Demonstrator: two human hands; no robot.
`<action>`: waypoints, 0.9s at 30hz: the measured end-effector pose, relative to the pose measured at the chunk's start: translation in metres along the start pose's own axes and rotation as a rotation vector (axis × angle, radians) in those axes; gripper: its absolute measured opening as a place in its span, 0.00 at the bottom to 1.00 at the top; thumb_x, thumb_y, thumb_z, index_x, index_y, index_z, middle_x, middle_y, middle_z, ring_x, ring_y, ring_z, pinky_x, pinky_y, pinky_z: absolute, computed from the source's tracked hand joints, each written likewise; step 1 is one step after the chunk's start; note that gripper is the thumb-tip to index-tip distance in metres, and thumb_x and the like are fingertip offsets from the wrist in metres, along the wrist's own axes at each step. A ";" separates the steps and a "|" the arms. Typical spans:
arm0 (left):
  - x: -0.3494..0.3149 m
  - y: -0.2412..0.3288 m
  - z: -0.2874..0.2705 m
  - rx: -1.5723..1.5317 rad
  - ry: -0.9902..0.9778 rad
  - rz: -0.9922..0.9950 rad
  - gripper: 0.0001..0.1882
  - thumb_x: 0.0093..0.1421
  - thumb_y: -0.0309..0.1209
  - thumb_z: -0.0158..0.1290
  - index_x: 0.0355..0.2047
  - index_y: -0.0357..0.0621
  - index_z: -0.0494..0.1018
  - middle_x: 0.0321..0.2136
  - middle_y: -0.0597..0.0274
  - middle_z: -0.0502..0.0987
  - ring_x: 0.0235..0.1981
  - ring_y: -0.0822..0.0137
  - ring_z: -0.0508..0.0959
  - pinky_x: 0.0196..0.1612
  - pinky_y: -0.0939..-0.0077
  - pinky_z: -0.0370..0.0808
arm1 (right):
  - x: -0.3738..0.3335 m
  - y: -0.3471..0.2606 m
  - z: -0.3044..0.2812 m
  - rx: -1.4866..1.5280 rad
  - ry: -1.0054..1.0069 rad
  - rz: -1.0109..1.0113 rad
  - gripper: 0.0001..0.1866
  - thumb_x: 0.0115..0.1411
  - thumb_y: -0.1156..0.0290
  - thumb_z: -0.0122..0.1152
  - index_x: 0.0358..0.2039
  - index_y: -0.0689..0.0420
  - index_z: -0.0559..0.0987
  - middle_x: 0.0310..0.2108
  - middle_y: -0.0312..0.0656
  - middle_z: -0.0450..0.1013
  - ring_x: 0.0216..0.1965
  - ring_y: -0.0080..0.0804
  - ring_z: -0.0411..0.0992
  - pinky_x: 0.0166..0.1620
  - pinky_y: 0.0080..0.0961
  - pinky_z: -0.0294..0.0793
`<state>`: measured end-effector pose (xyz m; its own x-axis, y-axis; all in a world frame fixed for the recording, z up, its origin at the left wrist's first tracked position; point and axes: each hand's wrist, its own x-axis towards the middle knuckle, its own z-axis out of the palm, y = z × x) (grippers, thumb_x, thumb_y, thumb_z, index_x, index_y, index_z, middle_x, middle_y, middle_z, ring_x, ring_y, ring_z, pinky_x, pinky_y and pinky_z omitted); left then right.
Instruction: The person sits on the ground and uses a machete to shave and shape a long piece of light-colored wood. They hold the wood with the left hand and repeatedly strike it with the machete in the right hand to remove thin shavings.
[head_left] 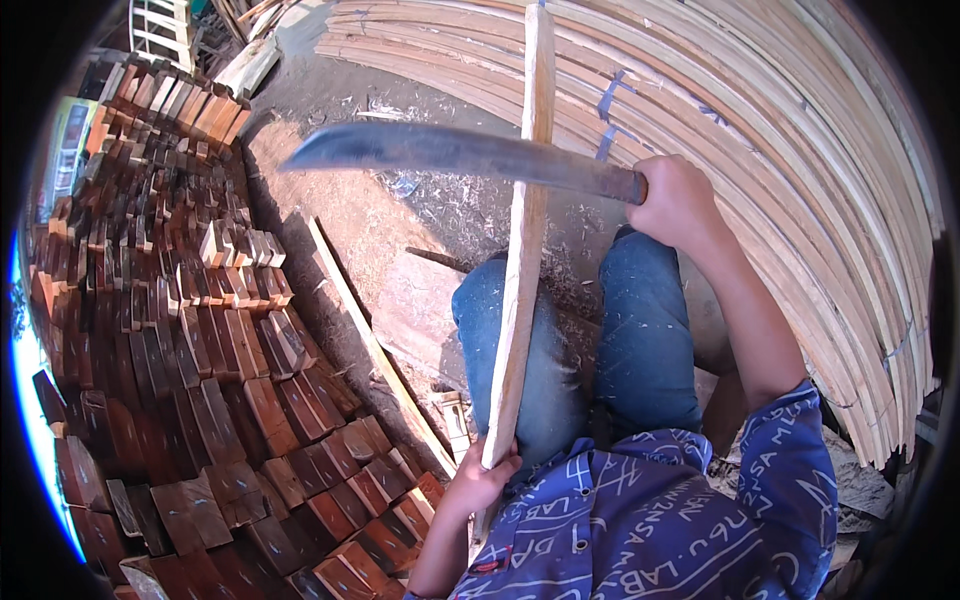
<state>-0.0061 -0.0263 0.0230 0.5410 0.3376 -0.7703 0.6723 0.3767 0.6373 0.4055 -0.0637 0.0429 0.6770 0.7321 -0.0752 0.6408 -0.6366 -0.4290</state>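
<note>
The left hand (478,478) is closed around the lower end of a long wooden slat (522,250), which is held close to the body and runs up and away between the knees. The grip at the bottom leaves nearly the whole length free for the blade. The right hand (678,200) is clenched on the handle of a large machete (450,152); its dark blade extends leftward and crosses the slat near the upper part, probably so the edge can work along the wood. The slat is pale, narrow and flat, with a slightly uneven edge. To the right of the right hand a stack of similar pale slats (800,150) is laid; left of the left hand, reddish wood blocks (200,350) are piled in rows.
</note>
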 end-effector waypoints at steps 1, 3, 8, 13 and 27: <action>0.002 -0.002 -0.001 0.048 -0.016 0.013 0.07 0.55 0.27 0.56 0.32 0.39 0.71 0.21 0.65 0.71 0.24 0.72 0.71 0.29 0.75 0.68 | 0.007 0.011 -0.008 0.060 0.058 0.109 0.11 0.43 0.68 0.64 0.23 0.63 0.80 0.24 0.56 0.76 0.29 0.54 0.77 0.36 0.44 0.76; 0.010 -0.006 -0.006 0.137 -0.038 0.040 0.08 0.56 0.27 0.56 0.35 0.40 0.71 0.22 0.67 0.71 0.23 0.74 0.71 0.28 0.77 0.68 | 0.003 0.016 -0.015 0.090 0.017 0.138 0.11 0.45 0.68 0.63 0.25 0.63 0.81 0.24 0.57 0.76 0.29 0.55 0.76 0.36 0.44 0.75; 0.014 0.008 -0.001 0.150 -0.050 0.012 0.08 0.56 0.28 0.57 0.33 0.39 0.72 0.21 0.66 0.72 0.23 0.73 0.72 0.27 0.76 0.69 | -0.034 -0.013 -0.001 0.093 -0.100 -0.064 0.11 0.42 0.67 0.64 0.23 0.62 0.81 0.23 0.55 0.76 0.28 0.54 0.76 0.36 0.43 0.76; 0.005 0.012 0.005 0.150 0.018 0.017 0.06 0.55 0.27 0.55 0.31 0.38 0.71 0.20 0.63 0.71 0.23 0.71 0.72 0.28 0.73 0.69 | -0.042 -0.048 0.010 -0.037 -0.207 -0.262 0.11 0.37 0.67 0.66 0.20 0.62 0.80 0.20 0.53 0.75 0.27 0.52 0.77 0.35 0.41 0.77; 0.001 0.012 0.011 0.261 0.062 0.186 0.08 0.53 0.25 0.55 0.33 0.38 0.69 0.22 0.54 0.72 0.25 0.61 0.74 0.32 0.67 0.71 | -0.023 -0.027 0.002 -0.155 -0.175 -0.189 0.10 0.35 0.68 0.64 0.20 0.60 0.80 0.20 0.51 0.75 0.27 0.52 0.76 0.33 0.44 0.75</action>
<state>0.0081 -0.0304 0.0293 0.6400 0.4348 -0.6335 0.6764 0.0724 0.7330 0.3722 -0.0629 0.0541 0.4768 0.8630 -0.1667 0.8062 -0.5050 -0.3082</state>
